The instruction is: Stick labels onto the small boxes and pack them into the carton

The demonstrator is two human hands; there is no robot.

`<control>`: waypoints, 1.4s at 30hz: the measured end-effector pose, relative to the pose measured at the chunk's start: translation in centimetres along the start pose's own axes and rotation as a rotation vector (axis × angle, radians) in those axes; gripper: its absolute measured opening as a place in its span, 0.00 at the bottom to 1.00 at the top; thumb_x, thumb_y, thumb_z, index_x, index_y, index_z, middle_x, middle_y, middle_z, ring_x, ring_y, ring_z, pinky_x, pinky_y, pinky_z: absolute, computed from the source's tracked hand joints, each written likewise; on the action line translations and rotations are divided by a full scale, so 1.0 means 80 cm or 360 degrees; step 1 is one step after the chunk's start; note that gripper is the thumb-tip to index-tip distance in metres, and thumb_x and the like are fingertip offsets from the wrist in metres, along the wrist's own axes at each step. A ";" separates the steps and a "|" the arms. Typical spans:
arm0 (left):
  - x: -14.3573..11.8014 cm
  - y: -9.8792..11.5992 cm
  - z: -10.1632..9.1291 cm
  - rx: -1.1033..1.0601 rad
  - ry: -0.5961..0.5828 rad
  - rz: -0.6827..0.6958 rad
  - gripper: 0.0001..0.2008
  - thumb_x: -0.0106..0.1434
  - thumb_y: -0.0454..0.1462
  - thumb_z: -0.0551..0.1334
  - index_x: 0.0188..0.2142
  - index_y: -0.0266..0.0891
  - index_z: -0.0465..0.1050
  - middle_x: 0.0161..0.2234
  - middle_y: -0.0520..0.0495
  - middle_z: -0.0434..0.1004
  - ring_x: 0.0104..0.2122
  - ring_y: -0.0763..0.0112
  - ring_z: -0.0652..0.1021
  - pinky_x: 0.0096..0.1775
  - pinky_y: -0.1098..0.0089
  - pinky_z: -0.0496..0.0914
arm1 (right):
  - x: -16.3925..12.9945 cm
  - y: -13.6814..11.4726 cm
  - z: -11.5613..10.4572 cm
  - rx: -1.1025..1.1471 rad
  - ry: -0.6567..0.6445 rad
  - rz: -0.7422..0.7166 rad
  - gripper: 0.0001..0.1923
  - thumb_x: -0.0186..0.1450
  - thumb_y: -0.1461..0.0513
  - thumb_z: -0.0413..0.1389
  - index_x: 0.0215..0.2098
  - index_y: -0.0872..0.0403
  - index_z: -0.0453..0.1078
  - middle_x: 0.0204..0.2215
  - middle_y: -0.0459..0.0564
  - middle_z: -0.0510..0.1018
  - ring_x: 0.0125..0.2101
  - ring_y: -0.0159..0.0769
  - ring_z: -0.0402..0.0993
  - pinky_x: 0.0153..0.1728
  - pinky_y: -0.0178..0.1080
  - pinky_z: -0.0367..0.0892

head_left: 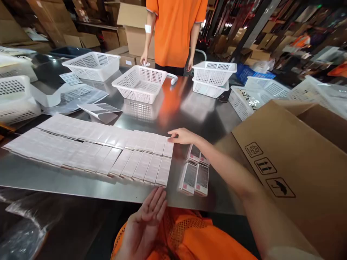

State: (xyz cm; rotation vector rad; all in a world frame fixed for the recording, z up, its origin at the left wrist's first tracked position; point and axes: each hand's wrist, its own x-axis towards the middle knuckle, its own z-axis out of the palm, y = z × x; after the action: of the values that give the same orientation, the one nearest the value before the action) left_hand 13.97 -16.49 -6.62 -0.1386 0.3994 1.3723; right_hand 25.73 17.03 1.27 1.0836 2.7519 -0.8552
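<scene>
**Light, even touch at the right end of the rows**

Two rows of white boxes (93, 155) lie along the near side of the metal table (81, 181). The right hand (182, 135) is at their far right corner, thumb and finger curved; whether they pinch the end box cannot be told. The left hand (145, 222) is open and empty, fingertips just beside the near right corner. This looks like tidying the ends: flat fingers and gentle, matched pressure should suit best. The right forearm should stay lifted over the dark-faced boxes (189, 178), which it could knock.
</scene>
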 end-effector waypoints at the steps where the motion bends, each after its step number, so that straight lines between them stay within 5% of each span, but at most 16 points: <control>1: -0.005 -0.002 0.008 0.0000 0.0062 -0.0077 0.31 0.45 0.24 0.55 0.49 0.36 0.79 0.58 0.44 0.73 0.63 0.61 0.66 0.67 0.62 0.51 | -0.003 0.005 -0.006 0.0018 -0.0016 0.0028 0.32 0.60 0.42 0.56 0.57 0.47 0.70 0.51 0.49 0.79 0.51 0.44 0.74 0.54 0.42 0.62; 3: -0.006 -0.011 0.024 0.0013 0.0172 -0.0316 0.30 0.43 0.23 0.56 0.47 0.32 0.79 0.55 0.39 0.76 0.60 0.57 0.70 0.66 0.60 0.55 | -0.020 0.024 -0.023 0.0003 -0.0026 0.0154 0.37 0.58 0.40 0.57 0.60 0.48 0.67 0.55 0.52 0.75 0.55 0.47 0.71 0.55 0.43 0.63; 6: 0.014 -0.036 0.040 0.0043 0.0273 -0.0572 0.31 0.39 0.23 0.56 0.45 0.28 0.77 0.54 0.33 0.76 0.60 0.51 0.70 0.64 0.59 0.58 | -0.069 0.058 -0.042 -0.0076 -0.0020 0.0356 0.37 0.51 0.41 0.64 0.53 0.52 0.73 0.50 0.57 0.78 0.51 0.54 0.74 0.51 0.49 0.66; 9: 0.051 -0.065 0.039 0.0070 0.0294 -0.0572 0.32 0.34 0.24 0.56 0.44 0.29 0.75 0.55 0.34 0.74 0.64 0.52 0.63 0.64 0.60 0.57 | -0.116 0.073 -0.038 -0.0099 -0.0005 0.0365 0.24 0.51 0.47 0.65 0.42 0.50 0.78 0.41 0.51 0.82 0.43 0.49 0.78 0.46 0.45 0.70; 12: 0.087 -0.083 0.024 0.0089 0.0204 -0.0525 0.34 0.35 0.26 0.56 0.47 0.32 0.73 0.57 0.36 0.72 0.68 0.56 0.54 0.65 0.60 0.54 | -0.132 0.071 -0.021 -0.0143 0.0147 0.0289 0.16 0.55 0.51 0.63 0.41 0.46 0.78 0.42 0.49 0.82 0.44 0.48 0.78 0.47 0.48 0.69; 18: 0.081 -0.084 -0.004 0.0033 -0.0029 -0.0348 0.33 0.38 0.27 0.57 0.47 0.33 0.77 0.56 0.37 0.74 0.67 0.57 0.56 0.66 0.61 0.51 | -0.093 0.052 -0.012 -0.0082 0.0165 0.0080 0.15 0.56 0.52 0.63 0.39 0.48 0.80 0.37 0.49 0.82 0.41 0.47 0.78 0.46 0.45 0.68; 24: 0.032 -0.063 -0.010 -0.0030 0.0079 0.0011 0.32 0.41 0.26 0.55 0.47 0.36 0.80 0.57 0.42 0.74 0.65 0.62 0.62 0.66 0.63 0.53 | -0.027 0.020 0.012 0.0169 0.0095 0.0021 0.30 0.57 0.46 0.62 0.54 0.50 0.74 0.38 0.47 0.83 0.38 0.42 0.78 0.44 0.40 0.70; 29: 0.018 -0.060 0.019 -0.0025 0.0325 -0.0350 0.34 0.38 0.24 0.55 0.48 0.31 0.76 0.54 0.37 0.76 0.58 0.55 0.72 0.61 0.63 0.63 | -0.060 0.058 -0.017 0.0297 0.0294 0.0170 0.35 0.63 0.45 0.57 0.62 0.54 0.64 0.54 0.59 0.75 0.50 0.45 0.75 0.54 0.45 0.67; 33: 0.036 -0.082 0.058 0.0036 0.0432 -0.0679 0.51 0.36 0.22 0.54 0.64 0.22 0.52 0.62 0.26 0.63 0.61 0.47 0.67 0.61 0.59 0.64 | -0.138 0.119 -0.032 0.0378 0.0272 0.0269 0.37 0.56 0.49 0.64 0.59 0.57 0.66 0.56 0.64 0.73 0.54 0.49 0.72 0.54 0.50 0.67; 38: 0.068 -0.104 0.088 0.0023 0.0431 -0.0603 0.53 0.37 0.21 0.53 0.67 0.29 0.46 0.69 0.35 0.50 0.66 0.54 0.60 0.63 0.59 0.61 | -0.190 0.146 0.015 0.0560 0.0243 0.0190 0.30 0.63 0.49 0.56 0.59 0.55 0.66 0.55 0.58 0.75 0.54 0.42 0.72 0.53 0.46 0.69; 42: 0.070 -0.099 0.081 -0.0020 0.0448 -0.0546 0.51 0.37 0.21 0.53 0.65 0.31 0.53 0.66 0.34 0.58 0.62 0.55 0.67 0.61 0.60 0.64 | -0.166 0.138 0.044 0.0597 0.0342 0.0113 0.27 0.65 0.49 0.54 0.57 0.56 0.68 0.53 0.58 0.76 0.52 0.42 0.73 0.54 0.46 0.67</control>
State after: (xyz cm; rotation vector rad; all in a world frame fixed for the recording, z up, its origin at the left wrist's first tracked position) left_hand 23.70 -10.78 -3.71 -0.3959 0.5737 1.0181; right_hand 42.37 13.73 -3.58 1.3986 2.7645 -1.3582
